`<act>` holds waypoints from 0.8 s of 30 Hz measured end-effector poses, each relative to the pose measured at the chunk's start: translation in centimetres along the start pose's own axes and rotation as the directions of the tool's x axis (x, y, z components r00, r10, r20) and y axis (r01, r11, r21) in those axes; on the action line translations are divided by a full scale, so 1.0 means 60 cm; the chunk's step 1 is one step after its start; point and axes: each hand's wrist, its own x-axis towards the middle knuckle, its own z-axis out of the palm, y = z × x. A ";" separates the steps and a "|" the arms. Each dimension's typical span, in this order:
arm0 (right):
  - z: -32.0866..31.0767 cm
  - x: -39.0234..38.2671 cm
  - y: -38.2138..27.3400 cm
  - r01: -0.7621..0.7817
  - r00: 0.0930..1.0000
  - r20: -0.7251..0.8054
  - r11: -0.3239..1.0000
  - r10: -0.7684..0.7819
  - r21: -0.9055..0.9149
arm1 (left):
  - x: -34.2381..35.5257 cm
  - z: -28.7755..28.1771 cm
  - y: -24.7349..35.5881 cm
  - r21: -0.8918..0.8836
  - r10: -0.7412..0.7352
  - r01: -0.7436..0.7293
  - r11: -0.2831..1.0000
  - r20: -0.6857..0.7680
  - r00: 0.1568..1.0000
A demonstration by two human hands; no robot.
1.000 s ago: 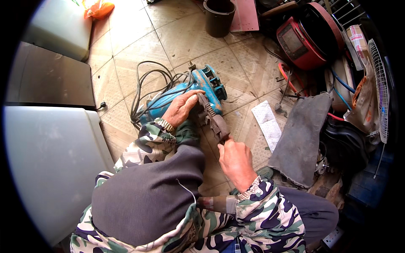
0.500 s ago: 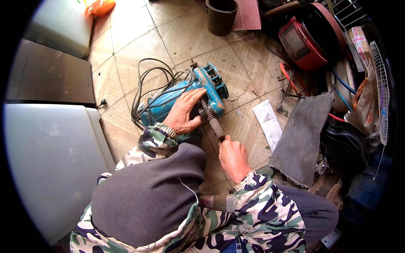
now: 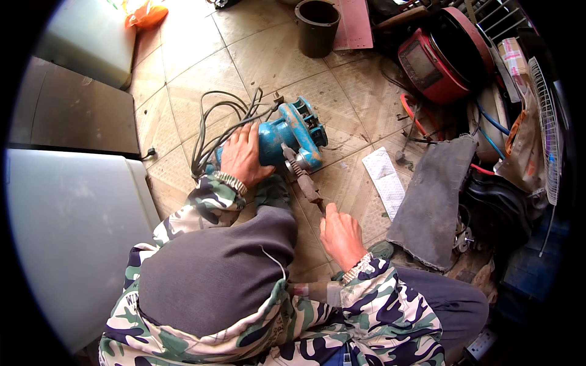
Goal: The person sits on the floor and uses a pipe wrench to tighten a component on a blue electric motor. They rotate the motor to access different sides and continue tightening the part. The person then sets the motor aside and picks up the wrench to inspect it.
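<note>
A blue, worn electric machine (image 3: 276, 141), shaped like a small pump with a motor, lies on its side on the floor tiles. My left hand (image 3: 243, 155) rests on its rear body, fingers stretched out and thumb apart. My right hand (image 3: 342, 234) is closed round the thin end of a rusty brown tool (image 3: 309, 188) with a ridged, coil-like section. The tool's far tip lies against the machine, beside a silvery round fitting. My fingers hide the end in my grip. A dark power cord (image 3: 203, 131) loops behind and left of the machine.
Pale cabinets (image 3: 76, 201) line the left side. A dark bucket (image 3: 318, 30) stands at the back. To the right lie a white patterned strip (image 3: 384, 177), a grey sheet (image 3: 432, 201), a red appliance (image 3: 424, 64) and a wire fan guard (image 3: 551, 134) among clutter.
My left hand has slid back leftward along the machine, uncovering more of its blue body. My right hand has moved slightly down and right, showing more of the tool's thin end.
</note>
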 end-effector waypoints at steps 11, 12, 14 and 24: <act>-0.015 -0.016 -0.020 -0.074 0.997 -0.002 0.996 0.074 0.042 | 0.020 -0.012 -0.054 -0.068 -0.193 0.229 0.971 0.342 0.920; -0.018 -0.016 -0.025 -0.078 0.997 0.000 0.996 0.078 0.044 | 0.024 -0.013 -0.059 -0.088 -0.175 0.217 0.972 0.344 0.923; -0.024 -0.015 -0.034 -0.085 0.996 0.004 0.995 0.085 0.048 | 0.028 -0.020 -0.063 -0.111 -0.151 0.203 0.973 0.360 0.921; 0.009 -0.022 -0.018 0.045 0.983 -0.183 0.984 -0.013 0.173 | 0.034 -0.011 -0.087 -0.199 -0.073 0.153 0.968 0.360 0.930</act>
